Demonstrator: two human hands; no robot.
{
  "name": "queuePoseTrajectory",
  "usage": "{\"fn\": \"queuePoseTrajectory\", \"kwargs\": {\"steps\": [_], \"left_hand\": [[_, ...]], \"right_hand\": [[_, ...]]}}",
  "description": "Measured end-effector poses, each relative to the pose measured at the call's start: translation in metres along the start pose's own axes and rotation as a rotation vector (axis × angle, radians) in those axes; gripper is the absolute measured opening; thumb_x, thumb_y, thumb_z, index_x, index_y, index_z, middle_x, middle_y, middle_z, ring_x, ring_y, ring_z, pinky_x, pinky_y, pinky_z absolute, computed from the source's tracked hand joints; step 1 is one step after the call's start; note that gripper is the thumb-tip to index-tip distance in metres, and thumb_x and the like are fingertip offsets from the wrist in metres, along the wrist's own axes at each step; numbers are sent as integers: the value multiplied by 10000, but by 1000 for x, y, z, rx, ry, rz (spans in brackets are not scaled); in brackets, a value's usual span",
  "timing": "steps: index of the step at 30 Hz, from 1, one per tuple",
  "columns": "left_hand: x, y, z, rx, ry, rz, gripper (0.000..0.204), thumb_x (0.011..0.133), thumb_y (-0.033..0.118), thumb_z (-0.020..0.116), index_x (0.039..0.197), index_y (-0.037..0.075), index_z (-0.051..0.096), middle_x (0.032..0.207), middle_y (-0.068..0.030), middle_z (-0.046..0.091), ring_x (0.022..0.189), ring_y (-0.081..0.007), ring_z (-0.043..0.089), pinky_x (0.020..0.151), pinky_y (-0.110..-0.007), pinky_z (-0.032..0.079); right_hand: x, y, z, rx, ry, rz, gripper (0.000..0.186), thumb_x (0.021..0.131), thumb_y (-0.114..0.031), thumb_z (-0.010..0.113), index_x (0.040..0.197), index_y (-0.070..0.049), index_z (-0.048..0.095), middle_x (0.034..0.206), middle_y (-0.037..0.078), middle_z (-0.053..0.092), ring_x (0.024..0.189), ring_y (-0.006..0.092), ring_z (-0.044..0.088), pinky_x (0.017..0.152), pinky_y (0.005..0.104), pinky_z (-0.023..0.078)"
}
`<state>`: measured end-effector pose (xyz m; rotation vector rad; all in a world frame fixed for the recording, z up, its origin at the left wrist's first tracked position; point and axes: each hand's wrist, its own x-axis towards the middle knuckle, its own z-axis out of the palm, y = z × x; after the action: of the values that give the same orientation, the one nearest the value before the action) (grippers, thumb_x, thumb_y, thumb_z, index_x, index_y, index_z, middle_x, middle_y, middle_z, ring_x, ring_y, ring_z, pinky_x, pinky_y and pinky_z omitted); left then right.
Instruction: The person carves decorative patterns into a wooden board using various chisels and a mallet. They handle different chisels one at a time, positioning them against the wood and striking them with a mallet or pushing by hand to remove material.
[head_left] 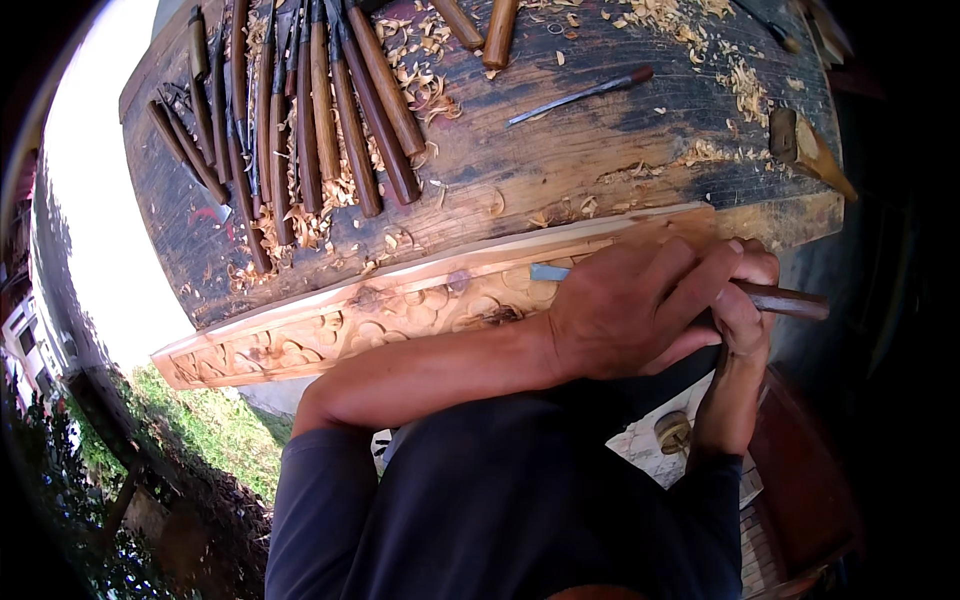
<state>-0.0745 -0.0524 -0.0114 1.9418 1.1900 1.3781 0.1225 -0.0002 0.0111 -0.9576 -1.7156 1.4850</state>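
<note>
A long, light wooden board (420, 300) with carved scrolls and flower shapes lies along the near edge of the workbench. Over its right part is my left hand (612, 305), closed around the shaft of a chisel (790, 300). The flat steel blade sticks out left of that hand, at the carved face. My right hand (742, 325) grips the brown wooden handle, whose end shows to the right. The two hands touch, and the middle of the tool is hidden under them.
Several wooden-handled carving tools (325, 110) lie bunched at the left of the dark, worn workbench (480, 180). One slim chisel (585, 95) lies apart from them. Curled shavings (745, 90) are scattered about. A wooden mallet (810, 150) lies at the right edge.
</note>
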Motion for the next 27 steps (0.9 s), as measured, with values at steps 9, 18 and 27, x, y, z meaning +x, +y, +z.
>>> {"fn": "queuePoseTrajectory", "kwargs": {"steps": [9,18,27], "left_hand": [[5,-2,3,-99,-133,74,929,823,416,870,1593,46,505,1195,-91,689,897,-264,689,754,-382,545],[8,-4,4,-117,-94,35,933,798,425,897,1564,49,519,1233,-123,680,950,-314,706,774,-427,569],[4,-5,-1,-66,-103,-51,933,735,464,919,1504,65,575,1125,-58,679,891,-265,719,702,-382,572]], "right_hand": [[-16,-9,-13,68,97,111,288,968,-203,657,879,64,722,712,116,721,596,188,670,570,309,477],[0,-25,-16,-31,-3,167,295,989,-177,634,879,83,717,706,150,715,597,216,698,587,321,546],[3,-13,-4,-20,-7,64,265,955,-144,652,890,103,721,708,147,721,598,221,707,570,324,552]]}}
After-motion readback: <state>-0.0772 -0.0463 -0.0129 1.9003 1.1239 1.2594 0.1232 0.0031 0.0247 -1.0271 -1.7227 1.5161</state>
